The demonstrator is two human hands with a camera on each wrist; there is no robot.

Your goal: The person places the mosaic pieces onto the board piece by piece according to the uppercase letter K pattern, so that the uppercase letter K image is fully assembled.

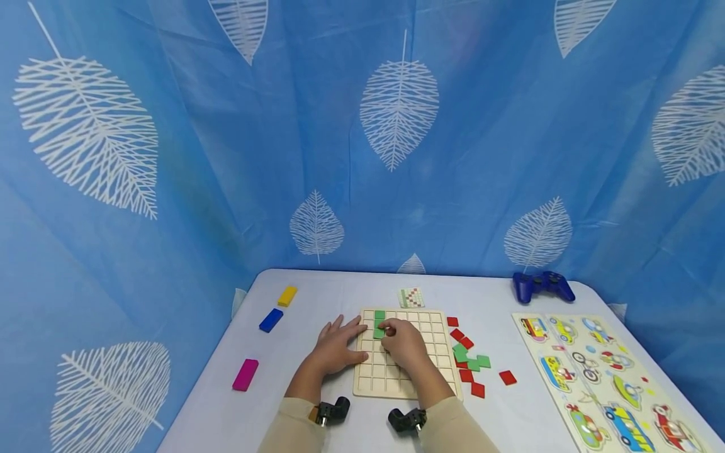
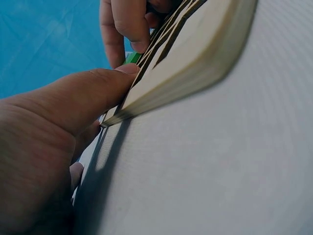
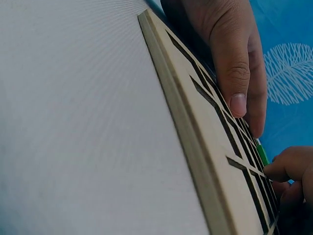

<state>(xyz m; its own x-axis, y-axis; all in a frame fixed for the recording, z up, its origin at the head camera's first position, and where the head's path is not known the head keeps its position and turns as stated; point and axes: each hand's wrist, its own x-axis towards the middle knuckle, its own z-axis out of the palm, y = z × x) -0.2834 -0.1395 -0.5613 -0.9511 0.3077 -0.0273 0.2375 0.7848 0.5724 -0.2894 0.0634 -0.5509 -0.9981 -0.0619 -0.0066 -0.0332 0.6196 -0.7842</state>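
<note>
A wooden grid board (image 1: 370,384) lies at the middle of the table, with a short column of green square tiles (image 1: 379,314) in its upper left cells. My left hand (image 1: 335,348) rests at the board's left edge, fingers spread and thumb on the rim. Over the column, the curled fingers of my right hand (image 1: 404,343) pinch a green tile at the board's surface; the hand covers part of it. In the left wrist view, a green tile (image 2: 132,58) shows beside the right fingertips. The right wrist view has a green edge (image 3: 262,154) near them.
Loose red tiles (image 1: 478,390) and green tiles (image 1: 483,361) lie right of the board. A small pattern card (image 1: 411,297) sits behind it. Yellow (image 1: 287,296), blue (image 1: 270,320) and pink (image 1: 245,375) blocks lie left. A game controller (image 1: 542,287) and vehicle puzzle board (image 1: 589,396) are right.
</note>
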